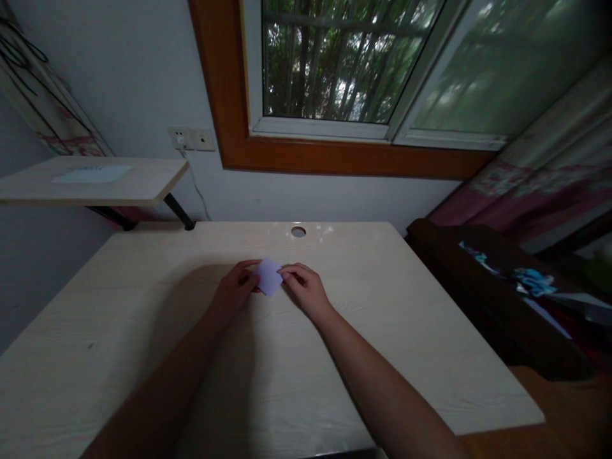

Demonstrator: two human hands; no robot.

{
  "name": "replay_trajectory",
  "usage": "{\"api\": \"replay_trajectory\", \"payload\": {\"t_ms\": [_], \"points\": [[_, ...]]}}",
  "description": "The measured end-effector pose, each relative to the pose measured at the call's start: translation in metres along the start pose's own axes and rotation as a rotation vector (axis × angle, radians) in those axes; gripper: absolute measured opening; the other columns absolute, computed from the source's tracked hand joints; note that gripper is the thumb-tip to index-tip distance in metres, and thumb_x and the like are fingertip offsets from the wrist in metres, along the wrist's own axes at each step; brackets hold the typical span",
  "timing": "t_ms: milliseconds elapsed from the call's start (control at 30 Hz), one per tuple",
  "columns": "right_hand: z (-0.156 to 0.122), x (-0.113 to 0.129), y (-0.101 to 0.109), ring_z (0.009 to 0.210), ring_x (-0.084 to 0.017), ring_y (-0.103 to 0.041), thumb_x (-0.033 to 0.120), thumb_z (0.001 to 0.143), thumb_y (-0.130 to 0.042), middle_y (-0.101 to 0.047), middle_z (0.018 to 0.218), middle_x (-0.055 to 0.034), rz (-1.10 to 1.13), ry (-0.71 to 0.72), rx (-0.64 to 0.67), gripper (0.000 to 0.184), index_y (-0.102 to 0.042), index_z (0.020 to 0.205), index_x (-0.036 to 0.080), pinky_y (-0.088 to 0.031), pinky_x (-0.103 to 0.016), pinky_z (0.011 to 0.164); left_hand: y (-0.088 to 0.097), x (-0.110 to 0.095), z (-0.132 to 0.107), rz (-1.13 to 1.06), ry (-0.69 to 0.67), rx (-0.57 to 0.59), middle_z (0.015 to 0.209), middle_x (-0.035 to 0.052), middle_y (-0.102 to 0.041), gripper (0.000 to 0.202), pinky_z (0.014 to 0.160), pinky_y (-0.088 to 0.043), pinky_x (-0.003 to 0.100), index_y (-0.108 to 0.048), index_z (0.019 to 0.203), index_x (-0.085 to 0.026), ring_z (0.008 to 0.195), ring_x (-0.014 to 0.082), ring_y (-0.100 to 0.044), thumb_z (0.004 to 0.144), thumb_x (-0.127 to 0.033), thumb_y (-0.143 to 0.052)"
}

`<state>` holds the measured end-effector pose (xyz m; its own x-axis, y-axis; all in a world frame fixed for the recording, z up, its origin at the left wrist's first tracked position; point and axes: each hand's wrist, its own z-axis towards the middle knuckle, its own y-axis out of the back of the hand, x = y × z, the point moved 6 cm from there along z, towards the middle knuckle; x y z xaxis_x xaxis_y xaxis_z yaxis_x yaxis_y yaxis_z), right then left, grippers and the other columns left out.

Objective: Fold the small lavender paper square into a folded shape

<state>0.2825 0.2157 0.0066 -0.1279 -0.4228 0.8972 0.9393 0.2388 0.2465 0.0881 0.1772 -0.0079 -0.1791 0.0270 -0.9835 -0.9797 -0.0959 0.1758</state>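
Observation:
A small lavender sheet of paper (269, 278), shaped like a diamond, is held between my two hands just over the pale wooden desk (382, 357). My left hand (238, 281) pinches its left corner between thumb and fingers. At the opposite corner, the fingertips of my right hand (305, 283) are closed on the paper's edge. Whether the sheet is folded in layers is too small to tell.
A raised shelf (162, 182) with a pale sheet on it stands at the back left. Behind the desk are a wall socket (191, 138) and a window. The desktop has a round cable hole (298, 232). Right of it is a dark brown piece of furniture (482, 287) with crumpled items.

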Motion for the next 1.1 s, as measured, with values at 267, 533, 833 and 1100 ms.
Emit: {"api": "replay_trajectory", "payload": {"t_ms": [267,533,833,1100], "points": [[-0.007,-0.015,0.001,0.077,-0.017,-0.066,0.037,0.088,-0.063,-0.07,0.093,-0.0062,0.191,-0.122,-0.057,0.02,-0.076,0.091,0.022,-0.055,-0.031,0.074,-0.001,-0.003,-0.008,-0.126,-0.038,0.017,0.102,0.0058,-0.071,0.033,0.081,-0.057,0.033,-0.067,0.11,-0.017,0.081,0.0169,-0.069,0.08,-0.026,-0.057],[-0.008,-0.013,0.003,0.072,-0.016,-0.064,0.041,0.081,-0.068,-0.07,0.085,-0.0039,0.33,-0.209,-0.061,0.022,-0.075,0.088,0.021,-0.054,-0.03,0.072,-0.002,-0.006,-0.009,-0.057,-0.119,0.023,0.103,0.0075,-0.073,0.031,0.087,-0.054,0.036,-0.07,0.1,-0.018,0.094,0.0219,-0.068,0.071,-0.022,-0.061],[-0.004,-0.011,0.003,0.072,-0.015,-0.062,0.03,0.084,-0.059,-0.067,0.076,-0.0025,0.417,-0.186,0.05,0.021,-0.075,0.095,0.021,-0.049,-0.028,0.07,0.0,-0.001,-0.002,-0.019,-0.063,-0.027,0.091,0.0058,-0.075,0.028,0.08,-0.053,0.03,-0.072,0.096,-0.018,0.086,0.02,-0.069,0.069,-0.026,-0.069],[-0.001,-0.004,0.001,0.085,-0.016,-0.062,0.028,0.084,-0.064,-0.066,0.104,-0.0058,0.213,-0.021,0.148,0.022,-0.075,0.102,0.025,-0.049,-0.029,0.074,0.002,-0.001,0.001,-0.043,-0.072,-0.058,0.094,0.0061,-0.075,0.025,0.084,-0.055,0.034,-0.072,0.093,-0.019,0.089,0.022,-0.07,0.071,-0.03,-0.07]]}}
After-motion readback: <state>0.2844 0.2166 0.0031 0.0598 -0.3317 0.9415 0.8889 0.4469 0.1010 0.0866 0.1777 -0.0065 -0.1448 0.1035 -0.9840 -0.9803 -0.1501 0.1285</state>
